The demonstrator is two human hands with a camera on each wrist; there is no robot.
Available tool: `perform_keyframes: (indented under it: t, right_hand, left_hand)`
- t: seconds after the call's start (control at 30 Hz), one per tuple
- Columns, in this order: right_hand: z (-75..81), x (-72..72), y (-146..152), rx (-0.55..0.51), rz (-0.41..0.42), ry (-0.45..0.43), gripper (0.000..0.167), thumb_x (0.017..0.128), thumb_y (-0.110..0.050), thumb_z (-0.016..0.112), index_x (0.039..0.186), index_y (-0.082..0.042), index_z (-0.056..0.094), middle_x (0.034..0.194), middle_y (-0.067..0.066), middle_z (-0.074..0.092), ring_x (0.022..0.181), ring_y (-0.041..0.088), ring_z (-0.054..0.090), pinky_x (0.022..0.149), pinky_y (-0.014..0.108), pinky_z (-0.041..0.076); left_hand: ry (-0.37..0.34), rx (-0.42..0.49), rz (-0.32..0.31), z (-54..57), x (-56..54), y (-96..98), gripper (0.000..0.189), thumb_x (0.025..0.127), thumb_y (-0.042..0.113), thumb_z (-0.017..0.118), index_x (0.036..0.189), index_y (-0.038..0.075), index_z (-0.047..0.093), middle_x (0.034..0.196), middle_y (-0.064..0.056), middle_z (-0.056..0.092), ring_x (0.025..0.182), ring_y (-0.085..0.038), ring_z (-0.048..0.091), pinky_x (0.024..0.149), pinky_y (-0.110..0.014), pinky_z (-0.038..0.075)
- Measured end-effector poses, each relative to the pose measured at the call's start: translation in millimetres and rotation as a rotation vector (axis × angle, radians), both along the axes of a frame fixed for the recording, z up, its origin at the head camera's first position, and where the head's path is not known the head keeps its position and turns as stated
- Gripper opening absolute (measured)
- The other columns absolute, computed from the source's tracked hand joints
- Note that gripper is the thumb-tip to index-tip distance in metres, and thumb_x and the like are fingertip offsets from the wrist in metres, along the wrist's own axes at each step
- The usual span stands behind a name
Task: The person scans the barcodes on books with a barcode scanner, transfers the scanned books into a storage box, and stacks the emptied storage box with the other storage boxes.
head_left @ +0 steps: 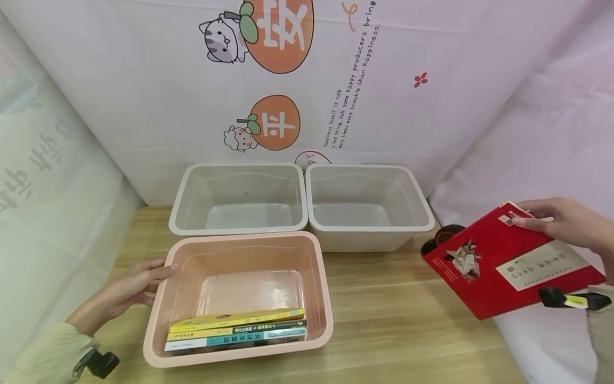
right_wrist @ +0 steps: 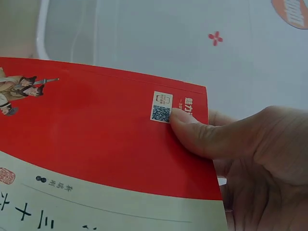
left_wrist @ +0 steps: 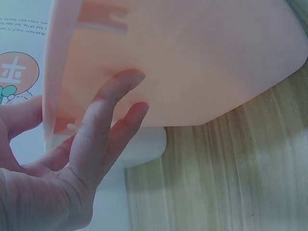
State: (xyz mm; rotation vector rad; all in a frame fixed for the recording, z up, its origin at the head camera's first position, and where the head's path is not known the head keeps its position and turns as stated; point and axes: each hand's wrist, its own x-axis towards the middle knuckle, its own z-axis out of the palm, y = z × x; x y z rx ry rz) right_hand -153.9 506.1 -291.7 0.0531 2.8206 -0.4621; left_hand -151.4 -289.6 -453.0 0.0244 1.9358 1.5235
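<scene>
My left hand grips the left rim of a pink plastic bin, thumb over the inside edge. Its other fingers lie along the bin's outer wall in the left wrist view. Several thin books stand on edge inside, spines up, against the bin's near wall. Off to the right, my right hand holds a red book with a cream title panel, tilted above the table. In the right wrist view the thumb presses the cover beside a QR code, with the other fingers behind the book.
Two pale grey bins, a left one and a right one, stand side by side behind the pink bin. A dark round object shows partly behind the red book. Printed white cloth hangs around the wooden table.
</scene>
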Motion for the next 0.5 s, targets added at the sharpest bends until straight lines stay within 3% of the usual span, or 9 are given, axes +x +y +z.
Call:
perform_keyframes:
  t: [0.3, 0.5]
  right_hand:
    - [-7.3, -6.6, 0.9, -0.004, 0.000, 0.018, 0.063, 0.103, -0.014, 0.062, 0.142, 0.027, 0.035, 0.114, 0.044, 0.061, 0.078, 0.025, 0.066, 0.062, 0.034, 0.061]
    - [-15.5, -3.1, 12.8, -0.018, -0.012, 0.059, 0.062, 0.103, -0.017, 0.063, 0.144, 0.023, 0.038, 0.112, 0.041, 0.064, 0.078, 0.025, 0.066, 0.060, 0.030, 0.058]
  left_hand:
    - [-0.008, -0.031, 0.045, -0.9, 1.4, -0.4, 0.076, 0.113, 0.033, 0.046, 0.160, -0.016, 0.012, 0.112, -0.011, 0.077, 0.095, -0.025, 0.077, 0.078, -0.044, 0.065]
    - [-0.003, -0.024, 0.034, -2.2, 2.3, -1.1, 0.074, 0.113, 0.033, 0.045, 0.159, -0.017, 0.014, 0.111, -0.010, 0.077, 0.094, -0.023, 0.076, 0.076, -0.044, 0.065]
